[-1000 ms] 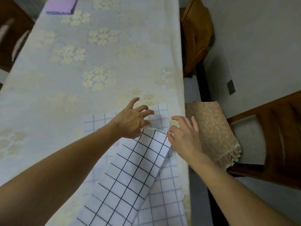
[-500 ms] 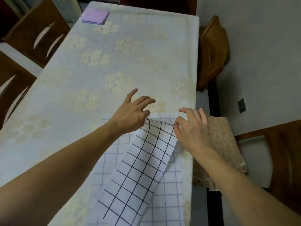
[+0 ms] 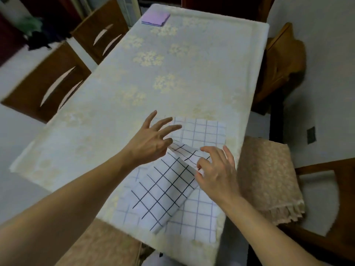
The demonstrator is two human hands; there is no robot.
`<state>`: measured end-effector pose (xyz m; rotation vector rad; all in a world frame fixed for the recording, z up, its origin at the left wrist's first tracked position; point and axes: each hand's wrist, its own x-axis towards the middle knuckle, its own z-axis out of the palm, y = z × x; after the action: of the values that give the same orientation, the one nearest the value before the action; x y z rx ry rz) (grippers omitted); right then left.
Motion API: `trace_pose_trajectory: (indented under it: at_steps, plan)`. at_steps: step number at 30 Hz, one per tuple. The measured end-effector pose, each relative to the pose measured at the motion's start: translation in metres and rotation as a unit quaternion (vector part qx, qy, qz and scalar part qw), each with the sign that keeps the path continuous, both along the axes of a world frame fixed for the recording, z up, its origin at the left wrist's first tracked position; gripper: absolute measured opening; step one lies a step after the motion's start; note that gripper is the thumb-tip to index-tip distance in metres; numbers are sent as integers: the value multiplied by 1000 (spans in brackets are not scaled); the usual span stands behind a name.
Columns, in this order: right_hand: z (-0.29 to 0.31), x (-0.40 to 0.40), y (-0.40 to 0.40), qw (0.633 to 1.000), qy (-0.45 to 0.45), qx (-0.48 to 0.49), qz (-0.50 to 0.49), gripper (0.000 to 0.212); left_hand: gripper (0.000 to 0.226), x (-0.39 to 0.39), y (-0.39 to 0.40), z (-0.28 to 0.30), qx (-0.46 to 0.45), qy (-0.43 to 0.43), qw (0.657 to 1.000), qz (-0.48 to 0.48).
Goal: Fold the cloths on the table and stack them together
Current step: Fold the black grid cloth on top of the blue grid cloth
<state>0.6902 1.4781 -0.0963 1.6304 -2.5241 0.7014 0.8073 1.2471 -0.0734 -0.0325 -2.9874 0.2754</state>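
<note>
while the dark-grid cloth (image 3: 163, 191) was flat-topped and taut between both hands a second ago, its far edge now curls up and back toward the person, with a short lifted flap between the hands. the right hand (image 3: 217, 169) pinches that edge at its near corner between thumb and fingertips; half a second ago the same pinch sat further out. the left hand (image 3: 151, 141) has its fingers spread above the flap's other corner; a fingertip seems to touch it, but i cannot tell if it grips. the cloth lies slantwise on the blue-grid cloth (image 3: 201, 131), which is spread flat at the near right of the table (image 3: 172, 83), its far part bare beyond the hands. a folded purple cloth (image 3: 156, 19) sits at the far left corner, well apart.

judging by this, a fold of the dark-grid cloth is just starting: the far edge is being drawn back over the rest. the blue-grid cloth is not yet folded, and stacking with the purple one is not yet done.
</note>
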Motion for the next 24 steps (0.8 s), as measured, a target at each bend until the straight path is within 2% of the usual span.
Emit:
trace_pose_trajectory:
  at_steps: [9, 16, 24]
  plan:
    - [-27, 81, 22, 998, -6, 22, 59, 4, 9, 101, 38, -37, 14, 4, 999, 44]
    - [-55, 136, 21, 995, 2, 89, 41, 10, 10, 148, 33, -80, 33, 32, 999, 24]
    - [-84, 183, 18, 990, 32, 136, 7, 7, 9, 180, 21, -112, 57, 19, 998, -5]
